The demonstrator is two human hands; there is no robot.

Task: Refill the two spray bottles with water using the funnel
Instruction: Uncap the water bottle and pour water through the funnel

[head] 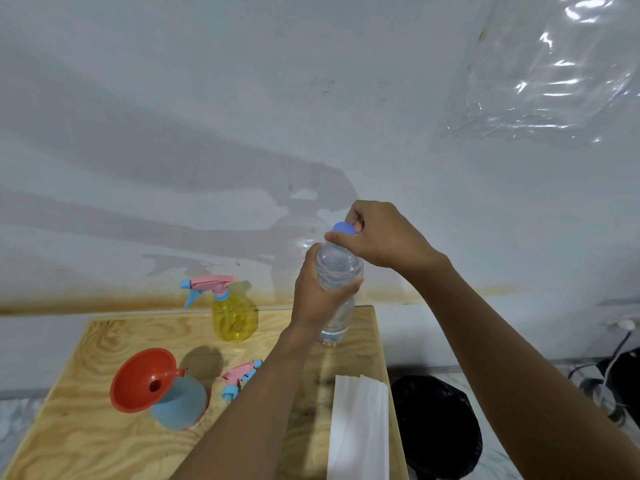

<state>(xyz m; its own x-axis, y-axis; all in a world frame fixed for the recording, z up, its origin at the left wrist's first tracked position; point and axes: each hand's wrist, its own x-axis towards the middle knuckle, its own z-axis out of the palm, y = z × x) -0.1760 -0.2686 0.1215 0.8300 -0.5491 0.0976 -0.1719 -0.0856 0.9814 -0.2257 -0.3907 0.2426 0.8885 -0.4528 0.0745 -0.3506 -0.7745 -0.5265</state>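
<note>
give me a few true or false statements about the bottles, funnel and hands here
1. The left hand holds the clear water bottle by its body. True.
2. The right hand rests flat on the table. False: its grip is on the blue cap.
3. The red funnel sits in the blue bottle. True.
4. The yellow spray bottle has no sprayer on. False: its pink sprayer is attached.
5. A loose spray head lies on the table. True.

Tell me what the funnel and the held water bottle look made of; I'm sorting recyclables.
Funnel: likely plastic, opaque orange-red with a smooth, slightly glossy moulded look. Water bottle: thin clear plastic, see-through with ribbed walls, blue cap.
</note>
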